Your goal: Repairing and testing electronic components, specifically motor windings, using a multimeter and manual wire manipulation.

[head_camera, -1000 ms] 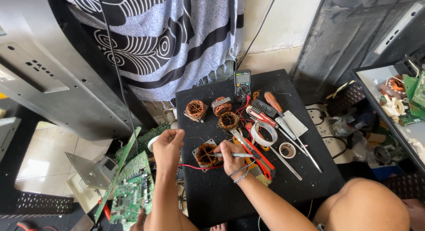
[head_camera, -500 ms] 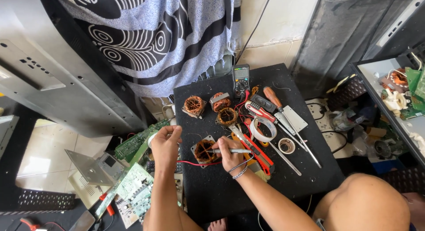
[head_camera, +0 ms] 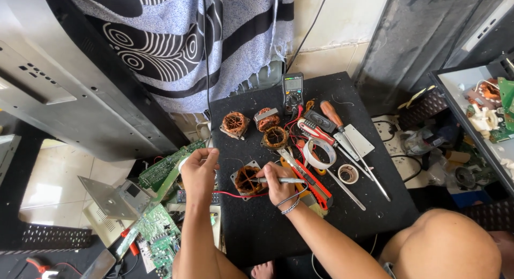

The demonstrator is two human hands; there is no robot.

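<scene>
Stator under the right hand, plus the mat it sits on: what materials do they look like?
Stator: reddish-brown glossy windings, likely enamelled copper wire, in a dull grey frame that looks like steel. Mat: matte black with a fuzzy, speckled surface, probably felt or foam; cannot tell which. The right hand holds a pen-like silver tool, seemingly metal.

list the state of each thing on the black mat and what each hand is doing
left hand: raised at the mat's edge, pinching a thin wire
right hand: gripping a slim metal tool, tip on the nearest coil
nearest copper coil: lying flat, red wire trailing
three other coils: lying loose, untouched
multimeter: lying face up, screen too small to read
tape roll: lying flat
red-handled screwdriver: lying unused
</scene>
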